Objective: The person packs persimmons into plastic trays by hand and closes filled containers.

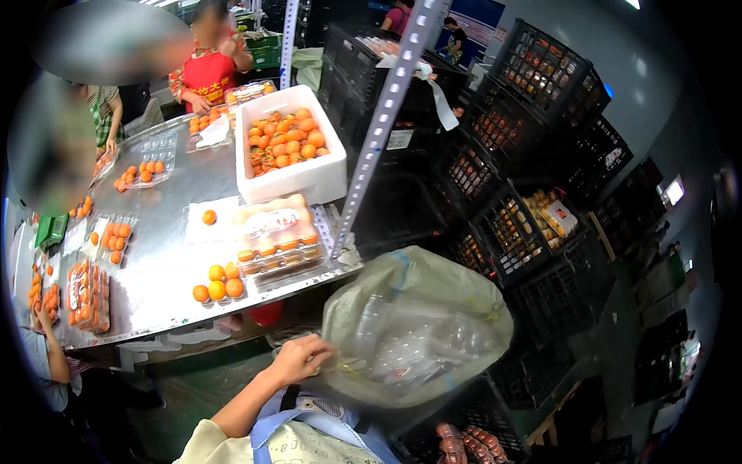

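Note:
My left hand (304, 360) reaches in from the bottom centre, its fingers curled and pinched at the left rim of a large greenish woven bag (344, 309). Clear plastic packaging (425, 340) fills the bag's open mouth. My right hand is out of view. On the metal table (158, 267), left of the bag, lies a cluster of several orange fruits (217, 284). Closed clear boxes of fruit (278, 236) are stacked near the table's right corner. Behind them a white foam box (331, 174) holds many orange fruits (286, 139). A single fruit (209, 217) rests on a white sheet.
A perforated metal post (379, 127) rises at the table's right edge. Black crates (541, 69) of packed fruit stand stacked on the right. A co-worker in a red apron (209, 81) stands across the table; another person's arm (56, 352) is at the lower left.

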Available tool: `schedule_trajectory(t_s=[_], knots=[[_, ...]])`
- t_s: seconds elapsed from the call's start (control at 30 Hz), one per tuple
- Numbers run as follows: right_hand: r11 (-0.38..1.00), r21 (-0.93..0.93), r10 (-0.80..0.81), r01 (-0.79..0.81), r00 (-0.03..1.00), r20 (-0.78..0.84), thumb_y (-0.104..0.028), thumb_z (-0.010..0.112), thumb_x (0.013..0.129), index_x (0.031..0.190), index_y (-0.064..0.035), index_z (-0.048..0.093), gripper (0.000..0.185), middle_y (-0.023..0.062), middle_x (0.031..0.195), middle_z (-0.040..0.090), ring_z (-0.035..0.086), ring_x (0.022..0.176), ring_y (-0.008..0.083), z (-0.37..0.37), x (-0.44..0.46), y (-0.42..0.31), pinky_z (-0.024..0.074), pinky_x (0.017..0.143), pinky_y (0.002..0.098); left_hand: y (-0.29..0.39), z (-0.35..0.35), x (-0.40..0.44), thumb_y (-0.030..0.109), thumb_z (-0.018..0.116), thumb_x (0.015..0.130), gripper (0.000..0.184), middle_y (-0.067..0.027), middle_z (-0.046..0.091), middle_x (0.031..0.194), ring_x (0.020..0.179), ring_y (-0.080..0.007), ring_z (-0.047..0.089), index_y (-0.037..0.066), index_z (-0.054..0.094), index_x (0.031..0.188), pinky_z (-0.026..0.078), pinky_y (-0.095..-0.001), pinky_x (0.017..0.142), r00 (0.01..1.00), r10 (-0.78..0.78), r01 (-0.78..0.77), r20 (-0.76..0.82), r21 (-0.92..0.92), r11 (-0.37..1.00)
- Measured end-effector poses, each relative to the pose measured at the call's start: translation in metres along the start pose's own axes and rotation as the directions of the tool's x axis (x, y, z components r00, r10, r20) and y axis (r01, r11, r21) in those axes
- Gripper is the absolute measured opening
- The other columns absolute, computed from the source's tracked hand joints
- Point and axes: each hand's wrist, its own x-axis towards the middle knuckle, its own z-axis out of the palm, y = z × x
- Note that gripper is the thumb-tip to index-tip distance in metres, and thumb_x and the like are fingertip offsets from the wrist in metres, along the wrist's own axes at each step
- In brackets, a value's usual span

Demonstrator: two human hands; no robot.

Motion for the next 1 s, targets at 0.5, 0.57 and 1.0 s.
schedule_trajectory(t_s=[0.5,0.57,1.0], knots=[[0.945,0.287,-0.137,0.156,0.987,-0.083,-0.032,0.063,0.076,0.102,0.0017,0.06,0.043,0.0127,0.094,0.063,0.062,0.085,0.0226,0.095,-0.104,-0.156,0.0507,0.075,0.0362,-0.072,-0.11,-0.116,0.016,0.063,0.084,0.019,-0.0061,0.062,0.086,0.078,-0.0215,0.061,0.007,0.062,0.101,0.048,-0.0325,0.069,1.0,0.013,-0.015,-0.008,-0.264,0.964],[0.927,0.348,-0.135,0.138,0.99,-0.031,-0.032,0.063,0.076,0.103,0.0018,0.06,0.043,0.0124,0.094,0.063,0.062,0.085,0.0221,0.114,-0.123,-0.17,0.0507,0.075,0.0359,-0.079,-0.134,-0.139,0.018,0.065,0.084,0.024,-0.0049,0.062,0.088,0.075,-0.0173,0.06,0.007,0.062,0.105,0.048,-0.0303,0.069,0.986,-0.152,0.166,0.069,-0.38,0.91],[0.725,0.341,-0.009,-0.599,0.486,0.874,-0.006,0.067,0.063,0.114,0.0074,0.05,0.055,0.0124,0.1,0.062,0.063,0.088,0.0221,0.362,-0.196,-0.176,0.0511,0.08,0.0343,-0.147,-0.229,-0.22,0.013,0.075,0.073,0.064,-0.0107,0.056,0.117,0.105,-0.0172,0.055,-0.001,0.043,0.127,0.045,-0.0315,0.091,0.842,-0.534,0.234,0.076,-0.944,0.234]])
